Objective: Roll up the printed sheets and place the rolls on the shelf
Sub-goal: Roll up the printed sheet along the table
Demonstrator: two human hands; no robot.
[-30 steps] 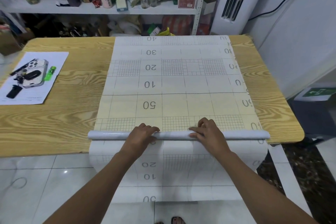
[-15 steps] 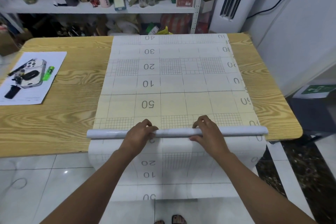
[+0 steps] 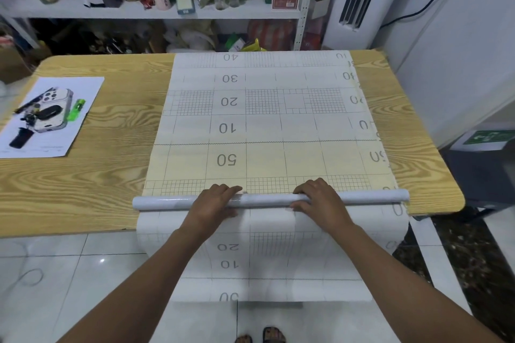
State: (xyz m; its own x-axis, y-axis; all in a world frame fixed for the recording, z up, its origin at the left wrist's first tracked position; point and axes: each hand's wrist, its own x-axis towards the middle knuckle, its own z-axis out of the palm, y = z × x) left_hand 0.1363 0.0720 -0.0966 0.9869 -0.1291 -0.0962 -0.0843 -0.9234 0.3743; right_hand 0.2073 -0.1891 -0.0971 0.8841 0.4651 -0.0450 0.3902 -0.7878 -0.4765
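Printed sheet (image 3: 264,125), marked with grids and upside-down numbers, is lying flat across the middle of the wooden counter (image 3: 97,175), and one stretch of it is hanging over the near edge toward the floor tiles.

At the left of the frame, a white paper (image 3: 83,125) is carrying a phone (image 3: 55,108) and a green marker (image 3: 76,110), well apart from the sheet. Moving right, the pale roll (image 3: 267,200) is lying crosswise on the sheet in the lower middle of the frame, just inside the counter's near edge. The left hand (image 3: 214,202) is gripping the roll, fingers curling over its top. The right hand (image 3: 320,200) is gripping it the same way, just right of centre.

Compared with a second ago, the roll is sitting almost where it was, having crept only slightly up the sheet. Rolling is therefore barely advancing, and most of the sheet is still waiting flat. Along the top of the frame, the cluttered shelf (image 3: 139,12) is waiting for the finished roll.
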